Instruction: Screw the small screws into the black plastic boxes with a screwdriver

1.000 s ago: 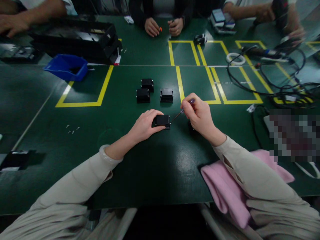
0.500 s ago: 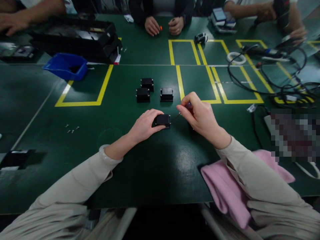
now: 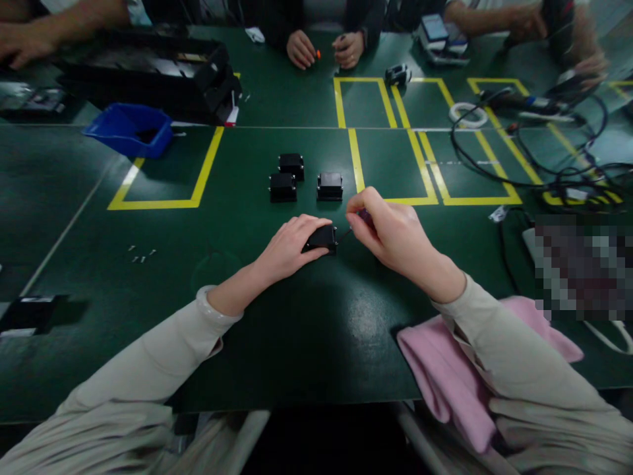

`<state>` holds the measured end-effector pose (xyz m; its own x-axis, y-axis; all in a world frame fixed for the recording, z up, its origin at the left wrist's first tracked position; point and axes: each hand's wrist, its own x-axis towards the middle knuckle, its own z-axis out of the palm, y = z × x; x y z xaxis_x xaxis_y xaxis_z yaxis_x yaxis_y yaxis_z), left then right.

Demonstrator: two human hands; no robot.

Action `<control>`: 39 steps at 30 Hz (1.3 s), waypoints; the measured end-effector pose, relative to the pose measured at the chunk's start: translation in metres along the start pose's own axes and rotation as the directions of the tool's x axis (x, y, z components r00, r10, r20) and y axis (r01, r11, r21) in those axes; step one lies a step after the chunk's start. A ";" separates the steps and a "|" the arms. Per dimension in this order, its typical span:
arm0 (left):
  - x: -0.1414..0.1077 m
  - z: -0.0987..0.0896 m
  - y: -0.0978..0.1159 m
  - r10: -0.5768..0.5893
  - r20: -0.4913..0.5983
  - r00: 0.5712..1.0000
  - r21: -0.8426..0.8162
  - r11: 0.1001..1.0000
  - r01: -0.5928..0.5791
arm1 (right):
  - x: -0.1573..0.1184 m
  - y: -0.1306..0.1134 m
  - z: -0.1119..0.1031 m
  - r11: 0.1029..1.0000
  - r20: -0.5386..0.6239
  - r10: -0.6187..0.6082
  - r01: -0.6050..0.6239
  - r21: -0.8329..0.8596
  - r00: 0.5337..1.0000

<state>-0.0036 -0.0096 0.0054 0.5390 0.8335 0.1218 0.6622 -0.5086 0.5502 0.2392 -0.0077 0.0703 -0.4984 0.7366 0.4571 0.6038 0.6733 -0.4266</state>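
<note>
Thumb and fingers of my left hand [image 3: 291, 245] grip a small black box [image 3: 322, 238] on the green table, with screws showing at its right end. My right hand [image 3: 388, 227] is closed round the dark handle of a screwdriver [image 3: 364, 216]. The thin shaft points left and down at the box's right-end screws; whether the tip touches one I cannot tell. Beyond my hands stand three similar black boxes [image 3: 330, 187], two of them close together on the left. Several loose screws [image 3: 143, 259] lie to the left of my left hand.
A blue bin [image 3: 131, 130] and stacked black trays [image 3: 198, 86] stand at the far left. Cables [image 3: 494, 173] and a white ring [image 3: 467, 115] lie on the right. A pink cloth [image 3: 435, 366] lies under my right forearm. Another person's hands [image 3: 349, 49] rest across the table.
My right hand with the screwdriver has moved slightly left and down, closer to the box. My left hand still holds the box in nearly the same place.
</note>
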 end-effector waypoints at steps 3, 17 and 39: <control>0.000 0.000 0.000 0.001 -0.004 1.000 -0.003 1.000 -0.001 | 0.000 0.000 0.000 1.000 0.001 -0.005 0.005 -0.002 1.000; 0.000 0.000 0.000 0.002 -0.004 1.000 0.006 1.000 -0.002 | 0.002 -0.007 -0.008 0.999 0.075 -0.034 0.033 0.018 0.997; 0.000 0.001 -0.001 0.015 -0.012 1.000 0.020 1.000 -0.015 | 0.007 -0.014 -0.013 0.942 0.085 0.094 -0.061 -0.330 0.992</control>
<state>-0.0037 -0.0098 0.0042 0.5428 0.8281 0.1399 0.6643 -0.5253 0.5317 0.2353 -0.0124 0.0892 -0.4907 0.7993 0.3469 0.8043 0.5686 -0.1726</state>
